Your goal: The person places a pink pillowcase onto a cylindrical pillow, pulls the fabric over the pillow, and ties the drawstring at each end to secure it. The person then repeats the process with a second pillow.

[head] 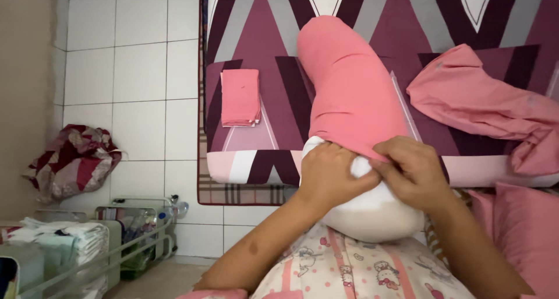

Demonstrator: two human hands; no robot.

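I see both hands at the near edge of the bed (pixel 250 43) — the left hand (pixel 329 174) and right hand (pixel 410 171) pinch the hem of a pink cover (pixel 349 83) drawn over a white bolster (pixel 372 214). A folded pink cloth (pixel 240 97) lies near the bed's left edge — a crumpled pink sheet (pixel 489 107) lies toward its right.

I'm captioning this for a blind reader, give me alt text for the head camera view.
Two hands, left and right, pinch the edge of a pink cover pulled partway over a white bolster lying on a bed with a purple zigzag sheet. A folded pink cloth lies to the left and a crumpled pink sheet to the right.
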